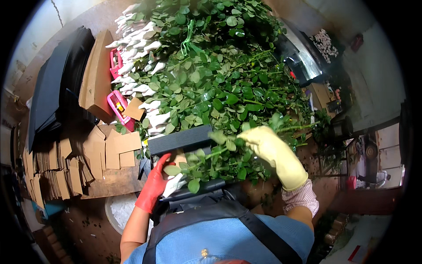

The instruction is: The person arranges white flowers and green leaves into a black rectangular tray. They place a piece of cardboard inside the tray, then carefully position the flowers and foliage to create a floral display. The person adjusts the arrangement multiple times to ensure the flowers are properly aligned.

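Note:
My left hand (152,188), in a red glove, is closed beside a rose bud in a white sleeve (174,185), which lies against its palm. Some of its fingers are hidden. The leafy rose stem (215,152) runs from there toward the right. In a thick yellow rubber glove, my right hand (267,147) closes around the leafy stems, its fingertips partly covered by leaves. Between the hands and the big heap lies a dark ribbed block (180,140), with a small cardboard piece (177,155) under its near edge.
A large heap of leafy roses (228,75) fills the table, its white-sleeved buds (138,48) facing left. Two pink tools (118,105) lie alongside. Cardboard pieces (66,169), scissors (144,168) and dark sheets (61,83) are at left. Below the table edge stands a tub (121,211).

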Action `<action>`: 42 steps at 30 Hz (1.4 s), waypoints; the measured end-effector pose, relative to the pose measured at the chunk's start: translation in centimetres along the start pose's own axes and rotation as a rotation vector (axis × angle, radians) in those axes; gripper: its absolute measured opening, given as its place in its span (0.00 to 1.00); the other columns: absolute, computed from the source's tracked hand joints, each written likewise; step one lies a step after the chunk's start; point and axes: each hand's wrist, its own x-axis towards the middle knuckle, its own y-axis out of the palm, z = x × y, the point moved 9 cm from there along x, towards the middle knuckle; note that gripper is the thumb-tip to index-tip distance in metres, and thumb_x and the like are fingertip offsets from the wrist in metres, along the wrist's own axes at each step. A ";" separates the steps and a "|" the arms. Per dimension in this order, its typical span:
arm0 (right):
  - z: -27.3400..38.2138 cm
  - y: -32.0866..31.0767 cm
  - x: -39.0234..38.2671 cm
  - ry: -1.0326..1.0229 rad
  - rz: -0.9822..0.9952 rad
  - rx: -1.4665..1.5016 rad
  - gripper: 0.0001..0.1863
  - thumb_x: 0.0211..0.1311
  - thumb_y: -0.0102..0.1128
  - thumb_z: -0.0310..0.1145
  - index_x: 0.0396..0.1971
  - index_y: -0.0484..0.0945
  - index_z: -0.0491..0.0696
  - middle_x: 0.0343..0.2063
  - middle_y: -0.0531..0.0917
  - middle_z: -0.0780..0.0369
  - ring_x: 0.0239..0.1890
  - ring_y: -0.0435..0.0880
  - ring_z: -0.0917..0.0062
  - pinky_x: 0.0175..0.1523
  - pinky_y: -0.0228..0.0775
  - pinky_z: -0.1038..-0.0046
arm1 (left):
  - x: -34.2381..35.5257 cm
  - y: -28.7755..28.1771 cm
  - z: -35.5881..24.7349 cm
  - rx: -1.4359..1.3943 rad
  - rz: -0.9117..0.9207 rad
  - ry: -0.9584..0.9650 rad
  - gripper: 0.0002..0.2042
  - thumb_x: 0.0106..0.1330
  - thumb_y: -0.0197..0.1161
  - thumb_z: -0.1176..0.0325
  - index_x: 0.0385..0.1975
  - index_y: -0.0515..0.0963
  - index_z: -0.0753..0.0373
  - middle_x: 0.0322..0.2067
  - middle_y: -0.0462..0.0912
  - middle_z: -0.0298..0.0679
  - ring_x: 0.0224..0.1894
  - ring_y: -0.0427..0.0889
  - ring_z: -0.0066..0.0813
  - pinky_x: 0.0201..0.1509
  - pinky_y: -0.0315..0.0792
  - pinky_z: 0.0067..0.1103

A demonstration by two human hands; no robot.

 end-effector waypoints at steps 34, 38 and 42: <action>2.3 -7.9 0.2 -0.928 0.208 -0.437 0.30 0.69 0.54 0.46 0.54 0.82 0.32 0.54 0.87 0.48 0.56 0.88 0.62 0.63 0.79 0.67 | 0.8 0.6 -4.5 0.350 0.012 0.160 0.34 0.61 0.76 0.76 0.70 0.74 0.60 0.60 0.82 0.44 0.65 0.79 0.35 0.70 0.72 0.29; -8.9 -9.6 5.0 -0.156 -0.137 0.195 0.15 0.66 0.65 0.22 0.51 0.85 0.34 0.49 0.90 0.52 0.47 0.90 0.69 0.50 0.83 0.75 | 0.8 0.3 -4.0 0.273 0.039 0.161 0.33 0.62 0.76 0.76 0.69 0.75 0.58 0.65 0.79 0.45 0.66 0.79 0.36 0.70 0.72 0.29; -4.8 -4.5 1.6 -0.634 0.052 -1.617 0.22 0.68 0.63 0.27 0.61 0.83 0.52 0.61 0.84 0.52 0.56 0.88 0.56 0.60 0.80 0.66 | 0.9 0.4 -3.9 0.493 0.073 0.162 0.28 0.64 0.75 0.73 0.66 0.80 0.54 0.65 0.78 0.47 0.66 0.79 0.40 0.70 0.72 0.30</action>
